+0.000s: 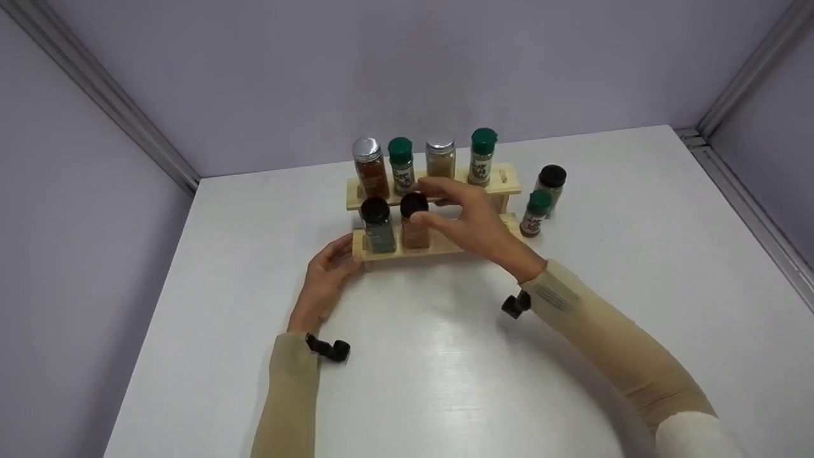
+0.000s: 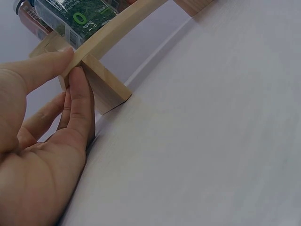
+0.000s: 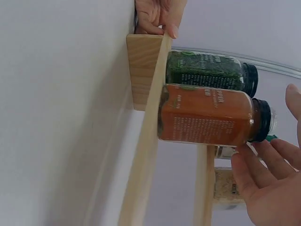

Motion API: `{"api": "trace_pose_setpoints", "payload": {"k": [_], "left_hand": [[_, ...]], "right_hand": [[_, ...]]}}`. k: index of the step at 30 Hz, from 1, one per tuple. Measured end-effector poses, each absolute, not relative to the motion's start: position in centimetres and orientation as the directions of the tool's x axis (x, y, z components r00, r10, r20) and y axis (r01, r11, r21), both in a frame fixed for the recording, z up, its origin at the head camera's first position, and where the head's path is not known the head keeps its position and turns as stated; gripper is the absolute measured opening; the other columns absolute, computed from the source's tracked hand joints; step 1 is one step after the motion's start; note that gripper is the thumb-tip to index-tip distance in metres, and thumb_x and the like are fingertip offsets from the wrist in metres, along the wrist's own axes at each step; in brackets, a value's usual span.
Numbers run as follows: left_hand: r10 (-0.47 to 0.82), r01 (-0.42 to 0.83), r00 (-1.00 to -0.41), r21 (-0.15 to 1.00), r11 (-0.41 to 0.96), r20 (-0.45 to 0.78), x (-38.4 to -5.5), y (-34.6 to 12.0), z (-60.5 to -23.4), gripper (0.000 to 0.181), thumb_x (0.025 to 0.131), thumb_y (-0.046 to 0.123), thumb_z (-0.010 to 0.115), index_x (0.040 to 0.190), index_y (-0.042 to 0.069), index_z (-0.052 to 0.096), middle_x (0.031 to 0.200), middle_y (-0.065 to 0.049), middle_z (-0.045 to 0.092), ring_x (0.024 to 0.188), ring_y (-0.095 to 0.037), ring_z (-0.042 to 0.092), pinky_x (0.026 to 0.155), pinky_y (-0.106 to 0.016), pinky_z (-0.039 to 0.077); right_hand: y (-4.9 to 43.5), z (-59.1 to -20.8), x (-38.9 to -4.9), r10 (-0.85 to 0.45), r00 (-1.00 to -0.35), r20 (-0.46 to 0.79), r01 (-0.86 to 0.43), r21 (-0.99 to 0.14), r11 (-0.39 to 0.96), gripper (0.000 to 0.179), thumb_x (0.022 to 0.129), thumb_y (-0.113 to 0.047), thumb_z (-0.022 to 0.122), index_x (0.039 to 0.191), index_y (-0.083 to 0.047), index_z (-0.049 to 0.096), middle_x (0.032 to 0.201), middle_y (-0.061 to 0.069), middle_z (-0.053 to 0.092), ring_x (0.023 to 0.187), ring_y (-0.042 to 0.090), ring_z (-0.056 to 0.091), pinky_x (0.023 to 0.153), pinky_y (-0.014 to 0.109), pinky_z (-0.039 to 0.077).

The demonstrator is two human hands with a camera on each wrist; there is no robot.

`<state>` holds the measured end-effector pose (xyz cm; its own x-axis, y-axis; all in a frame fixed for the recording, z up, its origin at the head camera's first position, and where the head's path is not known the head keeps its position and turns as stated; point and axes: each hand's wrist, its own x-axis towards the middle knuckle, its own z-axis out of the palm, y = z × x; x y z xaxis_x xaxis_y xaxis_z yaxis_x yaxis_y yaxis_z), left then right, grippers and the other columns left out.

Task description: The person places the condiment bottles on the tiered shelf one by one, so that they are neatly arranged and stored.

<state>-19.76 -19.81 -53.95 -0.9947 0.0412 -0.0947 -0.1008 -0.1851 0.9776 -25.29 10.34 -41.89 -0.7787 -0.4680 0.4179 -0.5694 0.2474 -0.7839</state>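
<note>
A two-tier wooden spice rack (image 1: 512, 184) stands on the table. My left hand (image 1: 321, 286) grips its front left end, thumb on top and fingers beneath, as the left wrist view shows. On the lower tier are a black-capped jar of green herbs (image 3: 202, 70) and, beside it, a black-capped jar of orange-red pepper powder (image 3: 207, 115). Around the pepper jar's cap my right hand (image 1: 474, 222) is spread, thumb apart from the fingers. The fingertips are close to the cap in the right wrist view; contact is unclear. The jar stands upright on the tier.
The upper tier bears a silver-lidded red jar (image 1: 372, 175), a green-capped bottle (image 1: 403, 172), a silver-lidded tan jar (image 1: 441, 164) and another green-capped bottle (image 1: 481, 164). Right of the rack stand a black-capped jar (image 1: 552, 181) and a small green-capped bottle (image 1: 533, 219). A wall rises behind.
</note>
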Motion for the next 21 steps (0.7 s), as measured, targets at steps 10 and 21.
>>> {"api": "trace_pose_setpoints", "payload": {"k": [10, 21], "left_hand": [[0.042, -0.112, -0.993, 0.976, -0.188, -0.106, -20.0, -19.4, -53.8, 0.055, 0.102, 0.010, 0.074, 0.154, 0.011, 0.055, 0.152, -0.011, 0.055, 0.142, -0.023, 0.052, 0.111, -0.030, 0.054], [0.038, -0.123, -0.992, 0.980, -0.155, -0.118, -20.2, -19.5, -53.8, 0.055, 0.103, 0.011, 0.073, 0.155, 0.013, 0.054, 0.152, -0.011, 0.053, 0.142, -0.023, 0.051, 0.112, -0.028, 0.053]], "right_hand": [[14.9, -39.5, -24.7, -0.438, -0.748, 0.499, -0.636, -0.727, 0.258, 0.046, 0.097, -0.017, 0.082, 0.139, -0.005, 0.070, 0.138, 0.013, 0.071, 0.128, 0.030, 0.067, 0.108, 0.050, 0.056], [20.1, -39.3, -25.2, -0.339, -0.758, 0.557, -0.652, -0.647, 0.395, 0.044, 0.096, -0.011, 0.082, 0.137, -0.004, 0.070, 0.137, 0.009, 0.072, 0.127, 0.024, 0.067, 0.109, 0.041, 0.055]]}}
